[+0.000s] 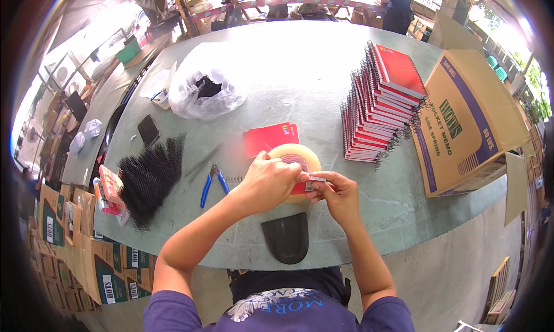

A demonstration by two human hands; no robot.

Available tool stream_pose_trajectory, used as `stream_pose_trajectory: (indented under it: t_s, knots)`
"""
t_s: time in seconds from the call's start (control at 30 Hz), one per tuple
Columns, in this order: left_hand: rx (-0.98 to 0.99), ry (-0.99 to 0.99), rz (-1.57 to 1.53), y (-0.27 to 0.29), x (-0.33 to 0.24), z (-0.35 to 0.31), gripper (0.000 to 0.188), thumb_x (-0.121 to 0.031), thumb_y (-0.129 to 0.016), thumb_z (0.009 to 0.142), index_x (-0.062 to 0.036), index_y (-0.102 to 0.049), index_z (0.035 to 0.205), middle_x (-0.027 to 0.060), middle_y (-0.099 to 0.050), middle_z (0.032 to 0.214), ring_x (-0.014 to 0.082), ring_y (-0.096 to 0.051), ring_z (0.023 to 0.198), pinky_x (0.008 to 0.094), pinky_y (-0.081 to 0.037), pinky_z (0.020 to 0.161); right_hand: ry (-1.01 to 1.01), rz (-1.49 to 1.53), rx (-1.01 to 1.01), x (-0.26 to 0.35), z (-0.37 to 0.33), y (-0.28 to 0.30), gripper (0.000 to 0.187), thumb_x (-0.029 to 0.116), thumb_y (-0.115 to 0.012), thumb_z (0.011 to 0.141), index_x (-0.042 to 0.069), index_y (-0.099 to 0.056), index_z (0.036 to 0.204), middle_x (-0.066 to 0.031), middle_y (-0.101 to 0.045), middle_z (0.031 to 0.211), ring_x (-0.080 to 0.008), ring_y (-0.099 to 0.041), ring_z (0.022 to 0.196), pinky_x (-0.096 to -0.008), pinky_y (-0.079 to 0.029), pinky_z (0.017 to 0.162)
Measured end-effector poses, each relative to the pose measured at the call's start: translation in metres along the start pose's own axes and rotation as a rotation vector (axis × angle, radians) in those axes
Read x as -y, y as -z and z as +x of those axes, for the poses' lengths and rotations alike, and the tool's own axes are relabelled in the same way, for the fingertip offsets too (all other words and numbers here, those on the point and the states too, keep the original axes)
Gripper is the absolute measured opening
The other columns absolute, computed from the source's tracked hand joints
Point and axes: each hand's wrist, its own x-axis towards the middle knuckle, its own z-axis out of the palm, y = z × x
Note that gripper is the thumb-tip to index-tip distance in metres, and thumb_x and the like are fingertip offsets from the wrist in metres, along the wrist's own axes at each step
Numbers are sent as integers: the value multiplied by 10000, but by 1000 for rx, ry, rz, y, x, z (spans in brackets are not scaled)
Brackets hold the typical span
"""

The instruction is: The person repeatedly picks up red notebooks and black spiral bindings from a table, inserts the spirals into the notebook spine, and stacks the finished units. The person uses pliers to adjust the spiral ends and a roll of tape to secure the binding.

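My left hand [268, 182] is closed above a wide roll of yellowish tape [311, 157], its fingertips pressed together; what they pinch is too small to make out. Just right of them, my right hand [340, 198] grips a small flat white piece [317, 180] with a grey part between thumb and fingers. The fingertips of both hands nearly meet over the roll. A red notebook cover [270, 139] lies behind the roll. Blue-handled pliers [206, 187] and loose black wire coils rest left of my left hand. Nearest me on the table is a black rounded pad [287, 238].
Red spiral notebooks [381, 104] form a tall stack at right, beside an open cardboard box [461, 124]. At left are a heap of black spiral coils [150, 185], a black wallet-like object [148, 130] and a white plastic bag [202, 95]. A person [396, 8] stands beyond the table.
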Motion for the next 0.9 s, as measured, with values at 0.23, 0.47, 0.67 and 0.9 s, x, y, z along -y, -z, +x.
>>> stream_pose_trajectory:
  t_s: [0.23,0.47,0.67,0.9]
  knots:
    - [-438,-139,62,-16,-4,4,132,-188,-636,792,-67,-586,804,107,-627,777,283,-563,832,393,-403,750,38,-75,-7,5,1,-8,210,3,-561,889,-39,-572,1094,-122,-661,894,-186,-677,735,-259,-568,632]
    - [-203,-89,147,2,-7,-1,172,-171,-633,797,-55,-594,918,115,-617,970,259,-553,896,395,-404,793,24,-274,-19,7,6,-7,233,61,-613,867,-11,-590,1087,-79,-668,795,-121,-673,682,-220,-526,537]
    - [-178,-85,147,0,7,-6,245,-189,-663,769,-47,-592,956,104,-593,999,255,-534,913,394,-398,803,-117,-84,-46,21,2,-10,194,124,-613,888,2,-598,1037,-77,-663,843,-145,-674,648,-236,-538,520]
    - [-145,-100,115,-8,3,-6,262,-230,-680,770,-51,-587,938,96,-594,921,274,-554,919,397,-403,794,82,150,18,1,0,-9,171,68,-528,926,-23,-560,1067,-114,-650,952,-205,-681,764,-280,-575,617]
